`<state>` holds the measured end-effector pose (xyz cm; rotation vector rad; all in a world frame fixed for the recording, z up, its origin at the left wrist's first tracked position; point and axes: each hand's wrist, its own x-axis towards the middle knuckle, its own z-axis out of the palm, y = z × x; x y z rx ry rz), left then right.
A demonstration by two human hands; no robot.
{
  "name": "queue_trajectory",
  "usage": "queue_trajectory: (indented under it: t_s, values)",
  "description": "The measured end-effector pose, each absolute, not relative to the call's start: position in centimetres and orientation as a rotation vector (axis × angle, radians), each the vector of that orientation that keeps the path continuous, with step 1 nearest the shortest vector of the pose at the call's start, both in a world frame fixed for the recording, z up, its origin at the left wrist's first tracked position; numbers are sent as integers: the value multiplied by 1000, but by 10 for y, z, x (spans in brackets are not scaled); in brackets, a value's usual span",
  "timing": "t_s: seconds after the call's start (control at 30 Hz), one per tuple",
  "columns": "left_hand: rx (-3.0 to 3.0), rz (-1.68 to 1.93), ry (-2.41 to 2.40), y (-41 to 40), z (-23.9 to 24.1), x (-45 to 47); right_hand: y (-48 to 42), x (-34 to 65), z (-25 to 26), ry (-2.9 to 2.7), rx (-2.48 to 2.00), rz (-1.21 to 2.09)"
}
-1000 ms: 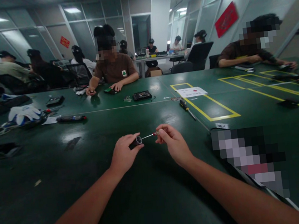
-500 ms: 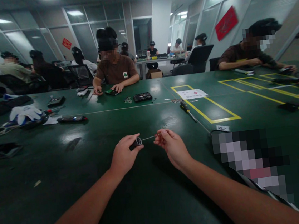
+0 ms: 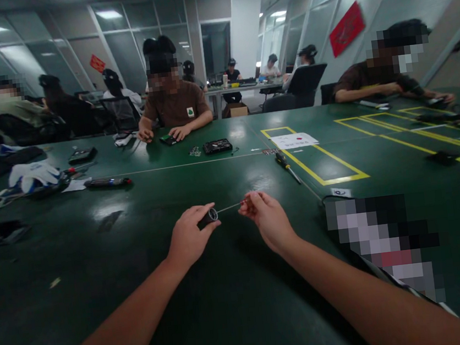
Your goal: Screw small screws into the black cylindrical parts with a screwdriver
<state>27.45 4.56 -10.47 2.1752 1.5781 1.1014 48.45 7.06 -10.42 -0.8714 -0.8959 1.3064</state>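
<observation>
My left hand (image 3: 190, 229) is closed round a short dark cylinder (image 3: 208, 217), whose light-ringed end faces right. From that end a thin, pale shaft or cord (image 3: 229, 208) runs to the fingers of my right hand (image 3: 268, 218). These fingers are pinched at its far end, where a small reddish piece shows at the fingertips. I cannot make out what kind of piece it is. Both hands are held over the green table (image 3: 213, 313). Beyond them lies a black-and-yellow screwdriver (image 3: 286, 166).
A black open device (image 3: 217, 146) lies across the table, near a co-worker's hands. White gloves (image 3: 33, 175) and a dark pen-shaped tool (image 3: 109, 183) are at the left. Yellow tape (image 3: 339, 179) marks rectangles at the right, by a paper sheet (image 3: 295, 140). A blurred-out item lies right.
My right hand has moved slightly up and right, so more of the thin shaft or cord shows. My left hand stays in place round the cylinder. The view has shifted slightly.
</observation>
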Motion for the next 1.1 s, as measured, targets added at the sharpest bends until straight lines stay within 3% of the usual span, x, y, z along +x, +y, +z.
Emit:
queue_trajectory:
  t_s: [0.47,0.83,1.03,1.1]
  values:
    - [2168,1120,1558,47,-108,271,54,484,-88,-1232,-849,1221]
    - [2156,1154,1508,46,-108,272,61,480,-100,-909,-857,1380]
    - [2222,1162,1495,49,-106,272,72,487,-102,-577,-908,1760]
    - [2227,1136,1509,50,-106,272,76,490,-102,-549,-889,1711]
